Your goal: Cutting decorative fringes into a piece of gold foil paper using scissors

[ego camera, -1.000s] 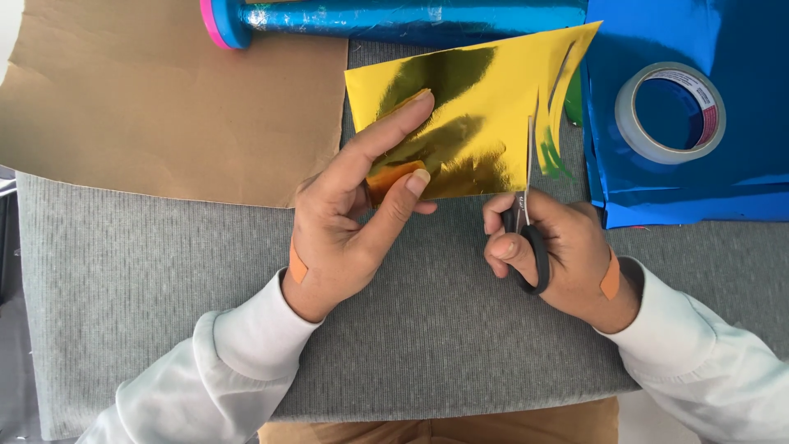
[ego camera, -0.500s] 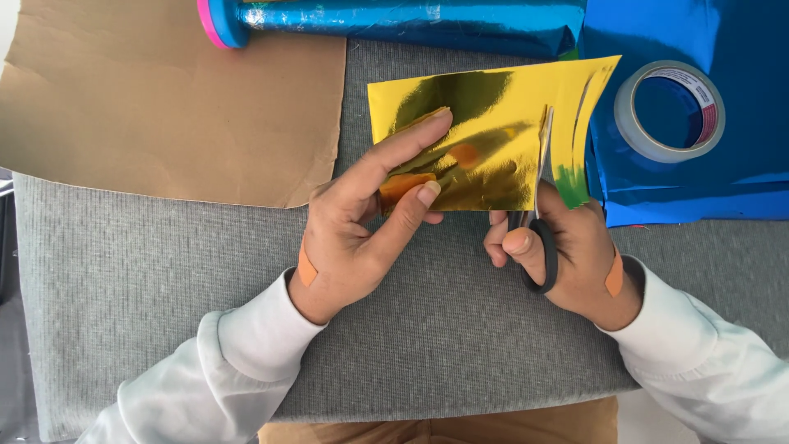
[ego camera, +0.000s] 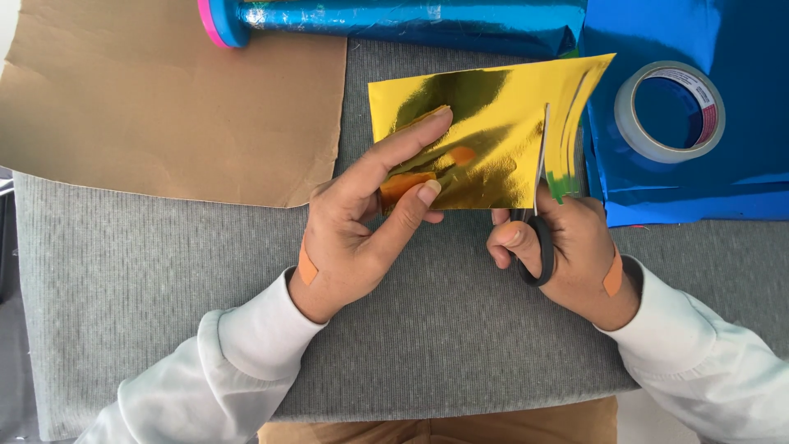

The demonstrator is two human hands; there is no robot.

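A shiny gold foil sheet is held above the grey fabric mat. My left hand pinches its lower left edge, forefinger on top and thumb below. My right hand grips black-handled scissors, whose blades run up into the sheet near its right side. A narrow strip to the right of the cut curls away from the sheet. Both wrists carry an orange sticker.
A brown paper sheet lies at the upper left. A blue foil roll with a pink end cap lies along the top. A blue foil sheet at the right bears a roll of clear tape.
The gold sheet has shifted right and levelled out. The scissor blades have travelled further up into it, and the cut is longer.
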